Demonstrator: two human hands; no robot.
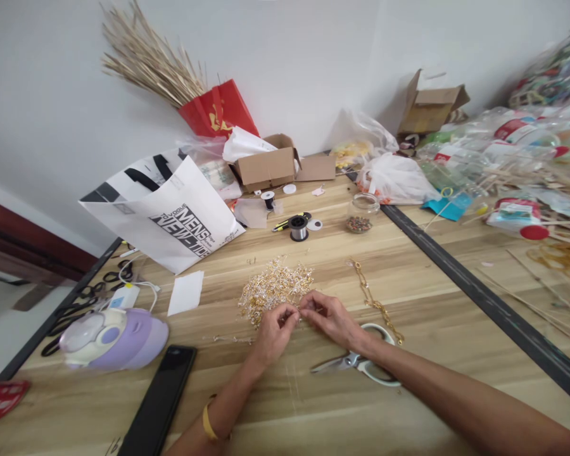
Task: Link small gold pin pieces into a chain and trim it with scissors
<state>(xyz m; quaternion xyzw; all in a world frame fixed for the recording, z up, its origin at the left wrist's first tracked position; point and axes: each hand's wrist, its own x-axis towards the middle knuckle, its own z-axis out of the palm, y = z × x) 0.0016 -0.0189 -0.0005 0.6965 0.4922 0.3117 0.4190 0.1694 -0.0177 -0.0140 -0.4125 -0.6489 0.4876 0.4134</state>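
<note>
We pinch something too hidden to name, left hand (275, 334) beside right hand (331, 318); the golden pile (272, 285) sits just beyond, presumably handy.

White printed bag (171, 206), black phone (159, 402), red bag (218, 109) with dry stalks (147, 60), cardboard box (266, 168)

Pile of sm. pcs (274, 288) gold & wht; chain (377, 305) gold; scissors (352, 361) handles wht/gry; tbl (247, 405) lt-brn, grained.

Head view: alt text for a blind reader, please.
The left hand and right hand are close together beside a pile of small gold and silvery pieces on a wooden table; anything held is too small to tell. Scissors and a chain lie right, a phone left.
</note>
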